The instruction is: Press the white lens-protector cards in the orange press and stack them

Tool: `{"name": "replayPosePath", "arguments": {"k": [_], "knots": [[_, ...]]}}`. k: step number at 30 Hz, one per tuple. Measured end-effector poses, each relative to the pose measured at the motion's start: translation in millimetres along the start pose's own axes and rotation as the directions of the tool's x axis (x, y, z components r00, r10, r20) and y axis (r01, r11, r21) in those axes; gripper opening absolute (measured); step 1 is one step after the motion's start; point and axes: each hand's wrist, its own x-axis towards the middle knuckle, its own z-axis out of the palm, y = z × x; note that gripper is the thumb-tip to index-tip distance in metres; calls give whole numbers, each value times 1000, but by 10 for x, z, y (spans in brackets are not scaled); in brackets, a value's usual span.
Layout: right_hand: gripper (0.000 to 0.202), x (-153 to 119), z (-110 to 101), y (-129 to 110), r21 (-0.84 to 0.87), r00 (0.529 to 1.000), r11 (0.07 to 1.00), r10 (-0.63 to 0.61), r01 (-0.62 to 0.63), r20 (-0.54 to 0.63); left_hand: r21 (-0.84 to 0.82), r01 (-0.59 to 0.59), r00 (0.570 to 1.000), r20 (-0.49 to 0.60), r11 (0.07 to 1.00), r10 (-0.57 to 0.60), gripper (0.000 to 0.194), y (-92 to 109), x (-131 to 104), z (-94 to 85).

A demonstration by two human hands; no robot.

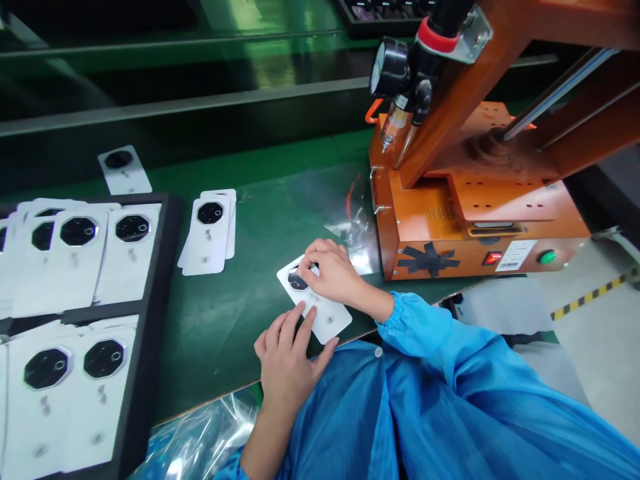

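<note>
A white phone back cover (pixel 327 319) with a black eight-sided camera window lies slanted on the green bench near its front edge. My left hand (pixel 285 353) rests at its near left side, fingers spread; the fingertips touch the cover and the thumb is by its near corner. Over the camera window, my right hand (pixel 333 270) has its thumb and forefinger pinched together. Whatever is between those fingertips is too small to make out, and the hand hides part of the cover. Left of my hands lies a small stack of similar covers (pixel 207 247).
A black divided tray (pixel 150 300) full of such covers stands at the left, with a single cover (pixel 127 175) behind it. At the right is an orange press (pixel 420 230) with a pressure gauge (pixel 387 69). Clear plastic film (pixel 367 257) lies beside the press.
</note>
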Motion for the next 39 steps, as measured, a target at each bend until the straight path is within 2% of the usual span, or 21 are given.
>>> {"name": "replayPosePath", "arguments": {"k": [15, 19, 25, 29, 31, 33, 35, 37, 39], "knots": [[14, -3, 55, 61, -114, 996, 992, -52, 44, -73, -12, 23, 1000, 3, 1000, -23, 54, 0, -13, 10], [14, -35, 66, 83, -141, 990, 987, -96, 81, -104, -8, 7, 1000, -16, 1000, -7, 52, 2, 1, 11], [19, -150, -8, 63, -287, 978, 946, -183, 148, -98, -11, -5, 1000, -19, 1000, 5, 52, -7, 0, 8], [35, -415, -221, 27, -296, 969, 935, -229, 193, -92, -22, 8, 1000, -24, 1000, -9, 52, -6, -15, 7], [46, -625, -315, 53, -239, 956, 927, -294, 289, 17, -28, 7, 1000, -13, 1000, -8, 53, -15, -16, 10], [60, -851, -341, 136, -163, 913, 902, -377, 400, 156, -34, -14, 1000, 4, 999, 14, 55, -40, -20, 18], [75, -1061, -281, 265, -140, 866, 866, -444, 481, 231, -47, -41, 999, 3, 998, 41, 54, -79, -32, 22], [68, -1230, -174, 402, -209, 843, 820, -490, 532, 223, -85, -75, 997, -7, 994, 74, 54, -129, -44, 11], [42, -1355, -90, 498, -294, 826, 773, -540, 562, 158, -156, -109, 994, -4, 982, 110, 57, -186, -19, -24]]}}
